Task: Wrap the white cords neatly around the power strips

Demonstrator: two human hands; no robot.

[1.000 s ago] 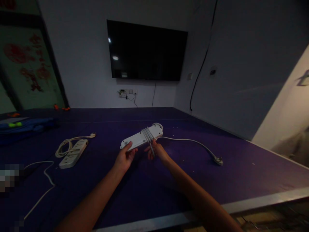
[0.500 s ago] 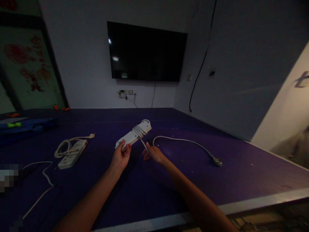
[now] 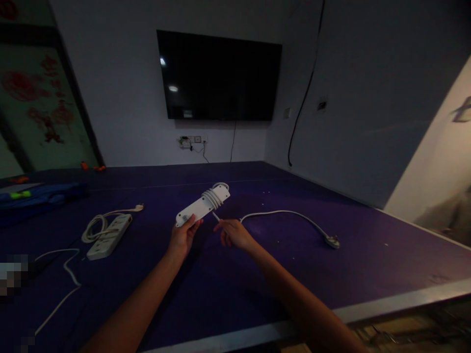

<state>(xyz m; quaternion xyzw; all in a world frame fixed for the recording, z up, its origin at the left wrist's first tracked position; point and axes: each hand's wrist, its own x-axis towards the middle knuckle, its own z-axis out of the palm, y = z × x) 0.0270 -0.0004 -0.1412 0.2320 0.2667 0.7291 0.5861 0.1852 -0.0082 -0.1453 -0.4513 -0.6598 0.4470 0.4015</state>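
My left hand (image 3: pixel 183 236) grips the near end of a white power strip (image 3: pixel 196 210), held tilted above the purple surface with its screw-dotted underside facing me. Several turns of the strip's white cord (image 3: pixel 212 198) wrap around its far end. From those turns the cord comes down to my right hand (image 3: pixel 233 234), whose fingers are closed on it just right of the strip. Beyond that hand the cord curves over the surface to its plug (image 3: pixel 332 241) on the right.
A second white power strip (image 3: pixel 110 237) lies at left with its cord looped on top. Left of it runs a loose thin white cable (image 3: pixel 69 269). Dark blue cloth (image 3: pixel 55 193) lies at far left. The purple tabletop (image 3: pixel 353 274) ends in a pale front edge.
My right hand has shifted slightly right, its fingers now pointing toward the strip with the cord. The held strip has turned a little, showing its underside flatter. The view has shifted slightly.
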